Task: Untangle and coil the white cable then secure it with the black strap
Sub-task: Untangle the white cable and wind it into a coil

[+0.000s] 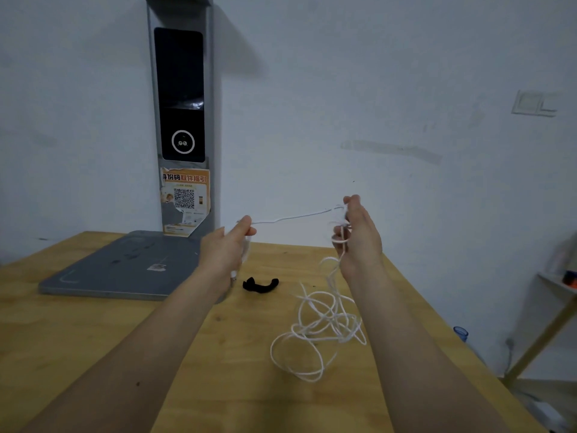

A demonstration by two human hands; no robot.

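Both hands are raised above the wooden table [93, 332]. My left hand [226, 248] pinches one end of the white cable [318, 326], with a plug end hanging below the palm. A taut stretch of cable runs from it to my right hand [359, 235], which grips the cable with a loop around its fingers. From the right hand the cable drops into a loose tangle of loops on the table at the right. The black strap [260, 285] lies curled on the table between my forearms, untouched.
A grey device with a flat base [121, 270] and a tall post [182, 120] bearing a QR sticker stands at the back left against the wall. The table's right edge falls away toward a wooden shelf [559, 285] and a blue bottle top [460, 332].
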